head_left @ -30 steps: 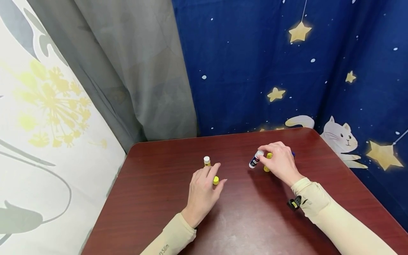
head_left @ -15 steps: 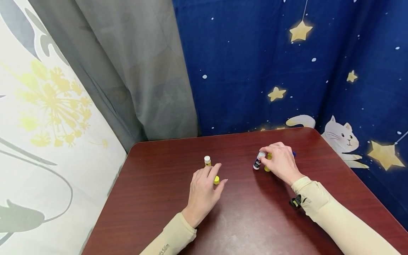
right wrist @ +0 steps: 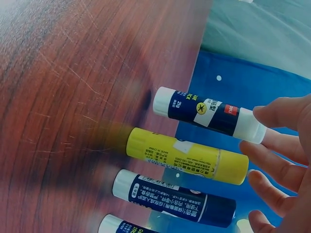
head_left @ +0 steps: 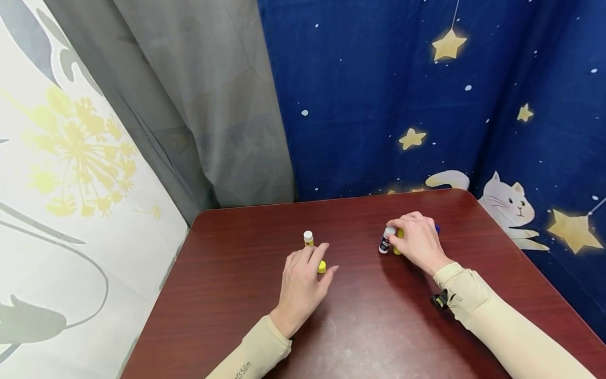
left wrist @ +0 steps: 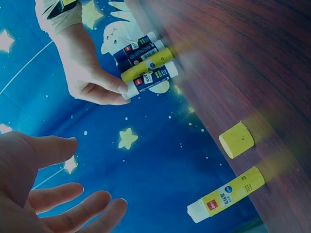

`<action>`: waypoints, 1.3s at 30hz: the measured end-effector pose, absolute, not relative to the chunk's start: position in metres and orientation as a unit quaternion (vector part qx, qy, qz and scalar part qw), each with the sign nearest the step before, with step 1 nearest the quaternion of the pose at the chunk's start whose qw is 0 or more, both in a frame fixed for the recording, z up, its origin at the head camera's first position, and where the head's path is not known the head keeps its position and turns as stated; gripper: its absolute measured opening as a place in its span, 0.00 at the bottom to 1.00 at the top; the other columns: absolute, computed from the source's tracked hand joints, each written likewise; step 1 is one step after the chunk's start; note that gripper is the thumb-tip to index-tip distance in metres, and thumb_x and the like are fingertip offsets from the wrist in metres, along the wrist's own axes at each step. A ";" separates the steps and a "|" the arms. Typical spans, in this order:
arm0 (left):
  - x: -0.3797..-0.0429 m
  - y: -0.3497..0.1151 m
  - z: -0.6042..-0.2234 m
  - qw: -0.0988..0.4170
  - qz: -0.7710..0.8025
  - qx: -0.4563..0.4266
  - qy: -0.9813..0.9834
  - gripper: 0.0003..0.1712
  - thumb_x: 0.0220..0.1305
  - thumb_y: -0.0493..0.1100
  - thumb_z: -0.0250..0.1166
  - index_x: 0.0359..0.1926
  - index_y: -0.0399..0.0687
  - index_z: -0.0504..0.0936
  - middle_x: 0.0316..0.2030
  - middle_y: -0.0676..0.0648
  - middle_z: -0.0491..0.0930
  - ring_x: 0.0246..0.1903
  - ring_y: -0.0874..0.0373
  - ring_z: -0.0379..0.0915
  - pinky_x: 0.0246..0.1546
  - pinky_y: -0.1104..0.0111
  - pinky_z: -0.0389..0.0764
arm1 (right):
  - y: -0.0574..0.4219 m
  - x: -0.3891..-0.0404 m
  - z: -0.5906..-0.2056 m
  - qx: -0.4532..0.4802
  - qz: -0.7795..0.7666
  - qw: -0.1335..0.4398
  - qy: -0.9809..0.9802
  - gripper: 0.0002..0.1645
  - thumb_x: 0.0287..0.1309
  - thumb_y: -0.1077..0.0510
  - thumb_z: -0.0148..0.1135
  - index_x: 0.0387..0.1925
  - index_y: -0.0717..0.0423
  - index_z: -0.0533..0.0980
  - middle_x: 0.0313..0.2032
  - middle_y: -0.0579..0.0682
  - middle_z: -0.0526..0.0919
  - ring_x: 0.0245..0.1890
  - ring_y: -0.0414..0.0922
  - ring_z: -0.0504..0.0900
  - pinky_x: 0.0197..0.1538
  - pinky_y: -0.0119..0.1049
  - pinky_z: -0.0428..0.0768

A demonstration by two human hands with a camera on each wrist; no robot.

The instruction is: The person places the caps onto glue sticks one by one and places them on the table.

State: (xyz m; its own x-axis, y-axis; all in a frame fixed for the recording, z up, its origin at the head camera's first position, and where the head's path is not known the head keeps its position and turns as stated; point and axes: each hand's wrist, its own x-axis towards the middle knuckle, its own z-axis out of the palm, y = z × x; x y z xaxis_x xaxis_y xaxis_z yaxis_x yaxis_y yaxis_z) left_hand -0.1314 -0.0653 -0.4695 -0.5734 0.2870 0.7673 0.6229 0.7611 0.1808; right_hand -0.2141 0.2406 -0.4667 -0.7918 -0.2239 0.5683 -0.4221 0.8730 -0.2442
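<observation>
My right hand pinches the white upper end of a dark blue glue stick between thumb and finger. It stands nearly upright, its base at the table. Beside it, in a row, stand a yellow glue stick, another dark blue one and a further dark one, partly cut off by the right wrist view's edge. My left hand holds nothing, thumb and fingers spread. Near it stand an uncapped yellow glue stick with a white top and a separate yellow cap.
The dark red wooden table has rounded far corners. Behind it hang a grey curtain and a blue one with stars and a cat. A white patterned panel is at the left.
My right hand has brought the dark blue glue stick's base to the right, closer to the yellow one, and it leans less. The left hand stays in place.
</observation>
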 end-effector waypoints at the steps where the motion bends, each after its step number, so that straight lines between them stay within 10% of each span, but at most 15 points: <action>1: -0.131 -0.065 -0.470 0.378 -0.223 -0.265 -0.859 0.30 0.55 0.49 0.77 0.58 0.47 0.81 0.40 0.50 0.79 0.37 0.54 0.78 0.49 0.57 0.76 | 0.241 -0.214 -0.467 0.175 0.182 0.271 -0.929 0.09 0.50 0.54 0.73 0.36 0.47 0.87 0.30 0.42 0.86 0.46 0.49 0.77 0.45 0.53 0.68; 39: -0.133 -0.067 -0.473 0.363 -0.233 -0.267 -0.862 0.30 0.55 0.48 0.78 0.58 0.48 0.80 0.39 0.51 0.79 0.35 0.56 0.77 0.48 0.56 0.76 | 0.240 -0.218 -0.475 0.180 0.173 0.266 -0.931 0.11 0.50 0.54 0.74 0.38 0.48 0.87 0.33 0.44 0.87 0.47 0.50 0.78 0.46 0.54 0.68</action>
